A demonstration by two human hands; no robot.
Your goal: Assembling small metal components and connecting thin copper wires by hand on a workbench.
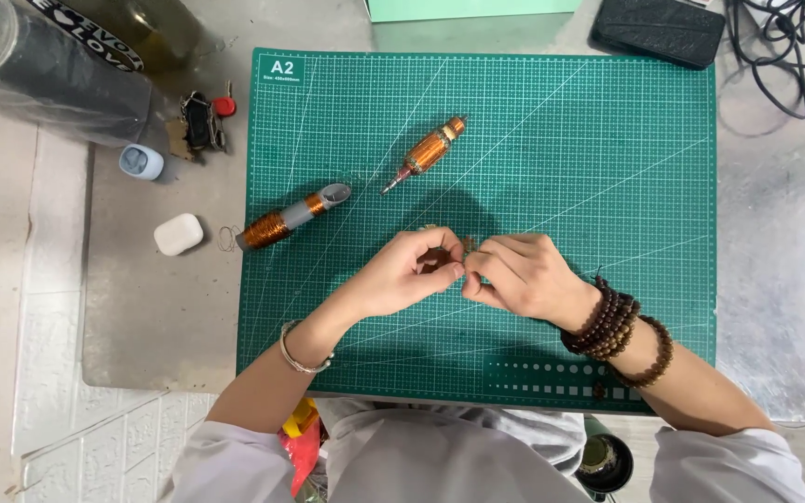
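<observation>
My left hand [402, 275] and my right hand [519, 275] meet over the middle of a green cutting mat [607, 168]. Their fingertips pinch a small brownish piece [463, 247] between them; most of it is hidden by the fingers. A thin bangle circles my left wrist, and dark bead bracelets wrap my right wrist. Beyond the hands lie two copper-wound parts: a motor armature with a shaft [428, 152] and a grey-tipped copper coil spool [293, 218] at the mat's left edge.
Left of the mat sit a white earbud case [178, 234], a small pale blue case [141, 162], a key bunch [202, 123] and a dark cylinder in plastic [48, 70]. A black pouch [659, 30] and black cables [784, 47] lie at the far right.
</observation>
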